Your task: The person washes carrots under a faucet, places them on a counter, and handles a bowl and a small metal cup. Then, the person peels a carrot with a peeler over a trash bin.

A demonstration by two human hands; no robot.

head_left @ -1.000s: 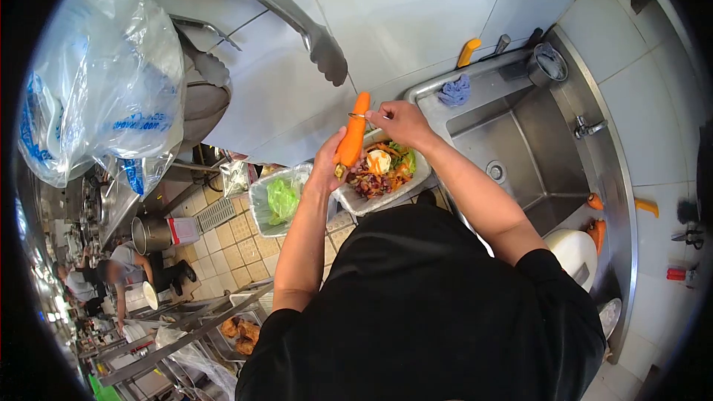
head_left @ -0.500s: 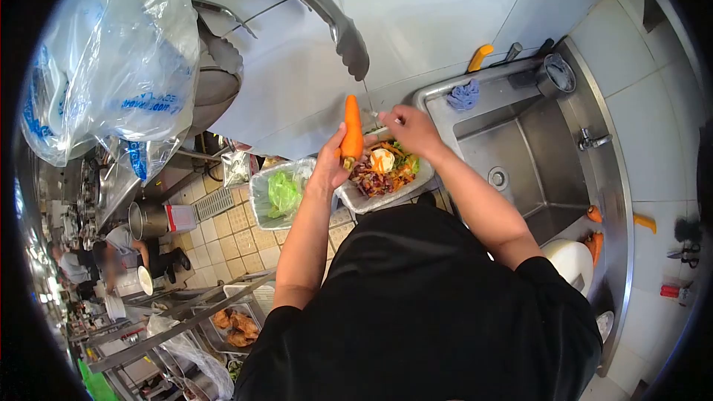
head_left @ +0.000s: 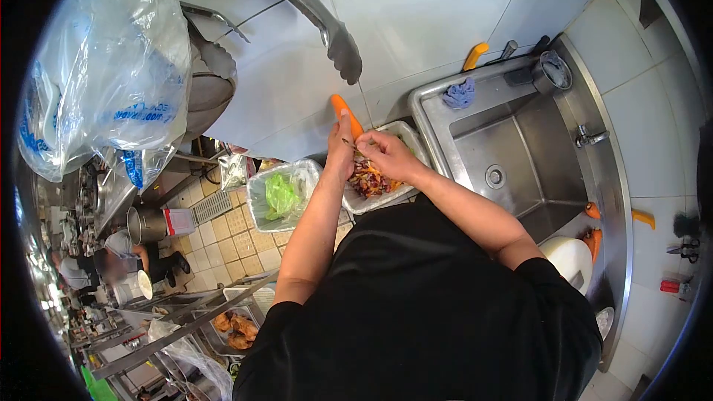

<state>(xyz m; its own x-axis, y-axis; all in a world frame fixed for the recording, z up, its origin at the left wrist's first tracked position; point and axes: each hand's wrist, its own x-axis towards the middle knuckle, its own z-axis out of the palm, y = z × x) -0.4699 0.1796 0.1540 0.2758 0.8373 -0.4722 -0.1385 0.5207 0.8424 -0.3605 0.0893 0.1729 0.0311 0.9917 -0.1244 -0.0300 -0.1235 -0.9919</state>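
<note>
My left hand is wrapped round an orange carrot, its tip pointing up toward the tiled wall. Close against the carrot's lower end is my right hand, its fingers closed on a small item that they mostly hide; a thin dark piece shows between the hands. Below both hands stands a lined bin holding purple, orange and green vegetable scraps. To its left, a second lined bin has a light green bag or leaf-like heap in it.
A steel sink with a tap lies to the right. A blue cloth and a metal cup sit along its rim. Carrots lie at the right edge. Tongs and a plastic bag hang above. Co-workers stand far left.
My right hand has moved left and down onto the carrot's lower end. The carrot has tilted, its tip swinging left. A round pale item in the scraps is now covered.
</note>
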